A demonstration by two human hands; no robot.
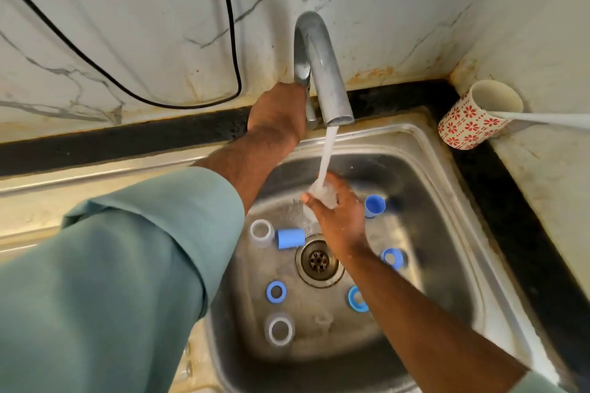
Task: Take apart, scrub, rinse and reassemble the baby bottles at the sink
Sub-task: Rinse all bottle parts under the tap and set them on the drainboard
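Sleeve [111, 265] of the left arm fills the near view — its hand [277, 112] reaches up to the tap [319, 67] lever, fingers hidden behind it, so I cannot tell their state. Right hand [335, 210] pinches a clear part [324, 193] under the stream, over the sink [447, 201]; its axis is too blurred to tell. Blue caps and rings lie around the drain [319, 260].
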